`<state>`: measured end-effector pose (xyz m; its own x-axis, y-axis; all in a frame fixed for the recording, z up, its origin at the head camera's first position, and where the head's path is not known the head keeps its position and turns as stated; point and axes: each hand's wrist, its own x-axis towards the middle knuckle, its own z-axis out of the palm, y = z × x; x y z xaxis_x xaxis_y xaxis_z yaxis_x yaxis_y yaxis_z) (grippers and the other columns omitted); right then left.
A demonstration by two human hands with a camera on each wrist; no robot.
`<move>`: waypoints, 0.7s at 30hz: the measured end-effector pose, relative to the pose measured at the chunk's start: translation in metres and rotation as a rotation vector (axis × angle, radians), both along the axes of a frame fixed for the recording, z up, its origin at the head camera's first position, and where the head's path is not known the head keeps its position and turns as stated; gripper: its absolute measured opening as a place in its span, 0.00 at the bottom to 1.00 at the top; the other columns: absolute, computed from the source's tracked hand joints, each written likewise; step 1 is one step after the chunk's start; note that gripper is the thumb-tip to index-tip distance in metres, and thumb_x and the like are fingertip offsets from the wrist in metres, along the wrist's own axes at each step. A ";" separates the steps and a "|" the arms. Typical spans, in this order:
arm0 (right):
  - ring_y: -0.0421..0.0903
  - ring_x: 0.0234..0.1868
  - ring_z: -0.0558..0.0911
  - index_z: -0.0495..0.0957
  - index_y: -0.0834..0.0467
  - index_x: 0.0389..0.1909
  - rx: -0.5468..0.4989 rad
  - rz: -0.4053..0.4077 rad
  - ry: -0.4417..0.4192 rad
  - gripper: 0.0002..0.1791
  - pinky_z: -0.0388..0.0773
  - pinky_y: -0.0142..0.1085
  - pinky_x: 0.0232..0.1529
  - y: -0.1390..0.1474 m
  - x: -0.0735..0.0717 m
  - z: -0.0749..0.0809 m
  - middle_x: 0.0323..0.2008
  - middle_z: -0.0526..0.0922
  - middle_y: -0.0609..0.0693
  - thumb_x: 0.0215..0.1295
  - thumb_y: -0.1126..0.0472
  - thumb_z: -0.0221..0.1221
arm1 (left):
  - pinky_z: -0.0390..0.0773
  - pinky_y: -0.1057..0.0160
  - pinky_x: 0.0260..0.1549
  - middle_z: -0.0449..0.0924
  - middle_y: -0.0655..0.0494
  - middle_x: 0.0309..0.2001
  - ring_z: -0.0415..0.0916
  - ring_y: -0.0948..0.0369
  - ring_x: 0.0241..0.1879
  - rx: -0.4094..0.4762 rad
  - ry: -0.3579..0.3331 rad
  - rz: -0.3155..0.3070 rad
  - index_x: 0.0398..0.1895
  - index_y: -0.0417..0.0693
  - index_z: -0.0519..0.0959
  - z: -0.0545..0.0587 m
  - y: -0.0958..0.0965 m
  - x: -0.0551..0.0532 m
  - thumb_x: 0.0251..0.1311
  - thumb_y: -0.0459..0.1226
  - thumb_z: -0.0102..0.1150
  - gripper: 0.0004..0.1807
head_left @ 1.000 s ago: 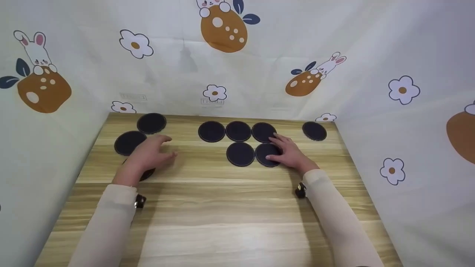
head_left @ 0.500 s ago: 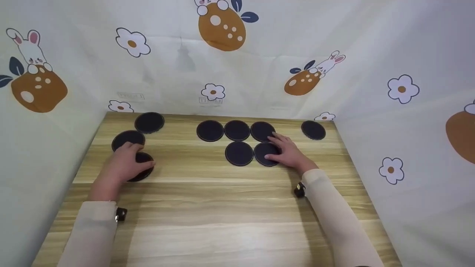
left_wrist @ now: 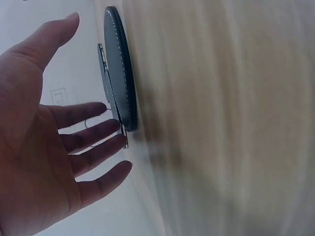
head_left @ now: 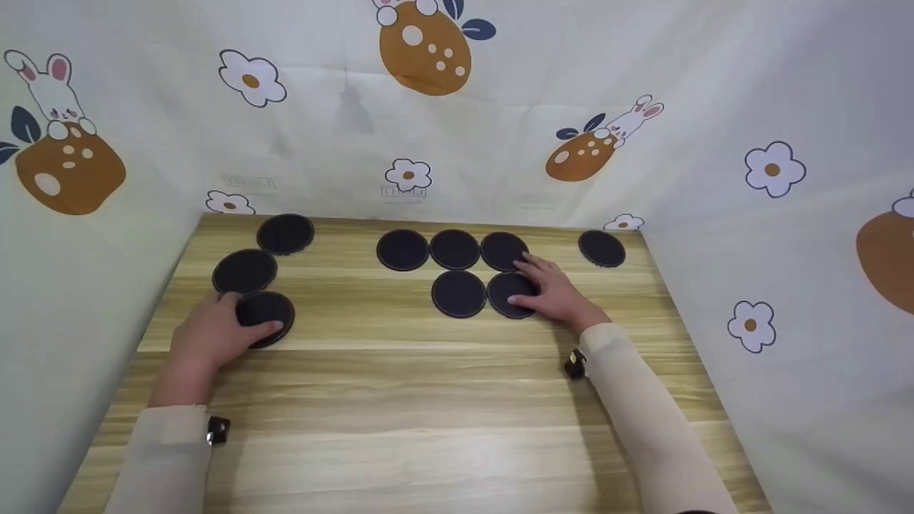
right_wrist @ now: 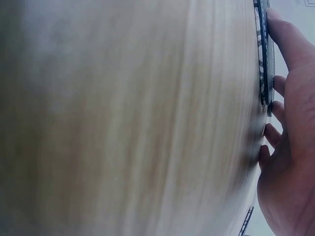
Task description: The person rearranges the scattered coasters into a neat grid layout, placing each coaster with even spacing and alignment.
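My left hand (head_left: 211,332) is at the left side of a round black coaster (head_left: 277,307), the nearest of three at the left. In the left wrist view, this coaster (left_wrist: 119,73) shows pale stitching and a thick edge. The thumb stands away from it, and the loosely spread fingers reach beside its far end. My right hand (head_left: 557,293) rests with fingers spread on a lower-row coaster (head_left: 505,291) and the upper-row coaster (head_left: 502,250) behind it. Its thumb touches the lower one in the right wrist view. Neither palm holds anything.
Three coasters in an upper row, including the leftmost coaster (head_left: 403,250), adjoin two below, among them the lower left coaster (head_left: 458,293). One lone coaster (head_left: 602,248) lies at the far right. Patterned cloth (head_left: 485,150) encloses the wooden table (head_left: 400,400) at its back and sides.
My left hand has moved left and nearer, uncovering the middle-left coaster and coming to the side of the nearest one. My right hand has stayed in place.
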<state>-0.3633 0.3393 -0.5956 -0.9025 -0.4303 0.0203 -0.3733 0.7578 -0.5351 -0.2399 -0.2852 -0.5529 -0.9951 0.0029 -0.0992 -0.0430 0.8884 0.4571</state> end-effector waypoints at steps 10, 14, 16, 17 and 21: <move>0.68 0.86 0.55 0.67 0.57 0.85 0.009 0.005 -0.007 0.50 0.42 0.63 0.86 0.000 0.001 0.004 0.88 0.57 0.59 0.69 0.41 0.75 | 0.72 0.18 0.55 0.58 0.12 0.74 0.66 0.19 0.67 -0.005 0.013 0.052 0.80 0.21 0.60 -0.007 0.004 0.002 0.61 0.74 0.68 0.70; 0.68 0.86 0.55 0.67 0.56 0.85 0.010 -0.002 -0.014 0.50 0.42 0.62 0.86 0.000 0.000 0.003 0.88 0.57 0.58 0.69 0.40 0.75 | 0.72 0.18 0.55 0.55 0.11 0.74 0.63 0.18 0.68 -0.017 0.026 0.060 0.81 0.19 0.56 -0.009 0.008 0.001 0.59 0.73 0.70 0.73; 0.67 0.86 0.54 0.67 0.56 0.85 0.011 -0.003 -0.017 0.50 0.42 0.62 0.86 0.000 0.000 0.002 0.88 0.56 0.57 0.69 0.40 0.75 | 0.71 0.17 0.54 0.54 0.11 0.75 0.62 0.19 0.68 -0.017 0.032 0.065 0.82 0.19 0.55 -0.009 0.010 0.002 0.58 0.72 0.72 0.74; 0.67 0.86 0.54 0.67 0.56 0.85 0.008 -0.004 -0.018 0.50 0.42 0.62 0.86 0.000 0.000 0.002 0.88 0.57 0.57 0.69 0.41 0.75 | 0.70 0.17 0.55 0.53 0.11 0.75 0.61 0.19 0.69 -0.016 0.034 0.067 0.82 0.19 0.54 -0.010 0.010 0.002 0.58 0.72 0.73 0.74; 0.67 0.86 0.54 0.67 0.55 0.85 0.002 -0.008 -0.019 0.50 0.46 0.63 0.85 0.000 0.000 0.002 0.88 0.56 0.56 0.69 0.40 0.75 | 0.67 0.16 0.57 0.50 0.11 0.76 0.58 0.18 0.70 -0.015 0.038 0.071 0.83 0.19 0.50 -0.011 0.011 0.003 0.55 0.70 0.77 0.77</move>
